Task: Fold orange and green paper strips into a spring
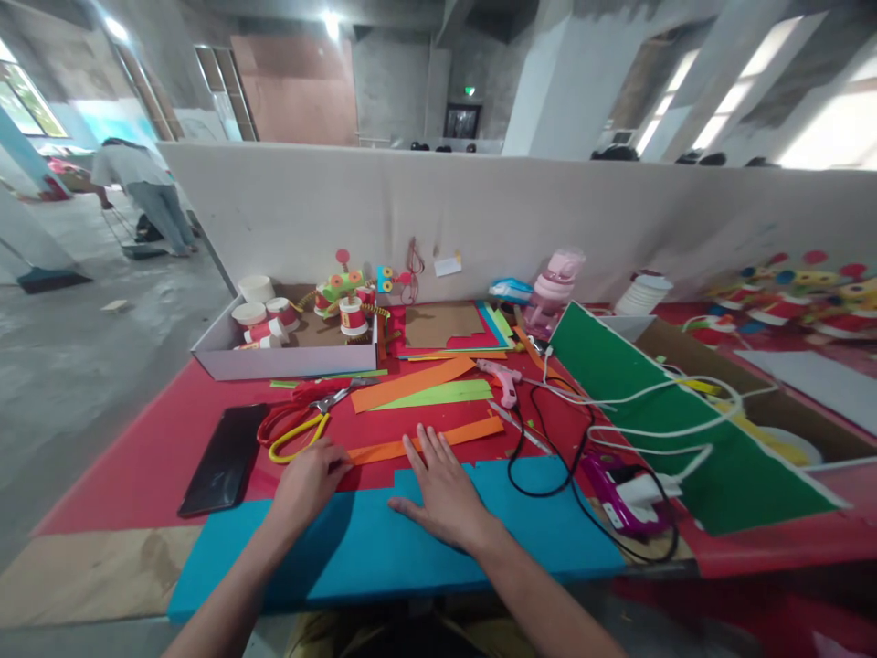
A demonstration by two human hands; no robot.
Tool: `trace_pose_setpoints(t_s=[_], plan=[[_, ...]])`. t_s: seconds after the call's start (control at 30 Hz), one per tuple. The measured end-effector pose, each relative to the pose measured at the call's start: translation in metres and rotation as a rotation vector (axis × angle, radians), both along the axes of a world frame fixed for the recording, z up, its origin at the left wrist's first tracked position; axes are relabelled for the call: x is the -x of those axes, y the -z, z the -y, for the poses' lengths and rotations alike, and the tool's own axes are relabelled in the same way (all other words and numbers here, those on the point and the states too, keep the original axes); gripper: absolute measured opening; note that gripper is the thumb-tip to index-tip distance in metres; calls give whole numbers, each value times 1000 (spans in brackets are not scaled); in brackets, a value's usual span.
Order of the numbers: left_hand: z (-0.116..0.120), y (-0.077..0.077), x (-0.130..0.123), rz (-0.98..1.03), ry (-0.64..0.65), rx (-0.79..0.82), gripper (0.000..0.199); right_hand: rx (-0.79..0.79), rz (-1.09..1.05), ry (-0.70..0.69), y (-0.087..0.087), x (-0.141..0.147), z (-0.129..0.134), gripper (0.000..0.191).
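An orange paper strip (472, 431) lies across the red table cover, just beyond a blue sheet (548, 512). My left hand (311, 480) pinches the strip's left end between thumb and fingers. Flat and spread, my right hand (442, 480) rests with its fingertips on the strip's middle and its palm over the blue sheet. Farther back are a wider orange paper piece (411, 382) and a light green one (438, 395). Scissors with yellow and red handles (301, 434) lie beside my left hand. A pink glue gun (505, 379) sits beyond my right hand.
A black phone (225, 460) lies at left. Behind it stands a white box (288, 361) with paper cups and a figure. At right are a green-sided box (671, 411), a purple power strip (623, 493) and loose cables. A white partition (480, 201) closes the back.
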State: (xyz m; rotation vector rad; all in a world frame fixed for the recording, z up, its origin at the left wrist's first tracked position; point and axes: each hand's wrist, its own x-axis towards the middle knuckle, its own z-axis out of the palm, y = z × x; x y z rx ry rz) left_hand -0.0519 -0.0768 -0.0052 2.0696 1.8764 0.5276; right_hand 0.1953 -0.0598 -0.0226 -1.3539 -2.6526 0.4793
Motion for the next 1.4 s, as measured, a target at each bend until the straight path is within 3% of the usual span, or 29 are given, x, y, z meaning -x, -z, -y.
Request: trace_pose_setpoints(t_s=[0.27,0.6,1.0,1.4], plan=[[7,5,-2,22,-37,-89,32,13,-3,0,-5,2,2,83],[1,-1,-14,-204,-160,-32,28,3,-30,12,-2,2,2,82],[-7,-6,-22,-357,-191,-34,21,-86,11,106,5,13,8,79],[-8,-2,-19,-343,-235,-45,25,-129,-41,-33,12,11,5,78]])
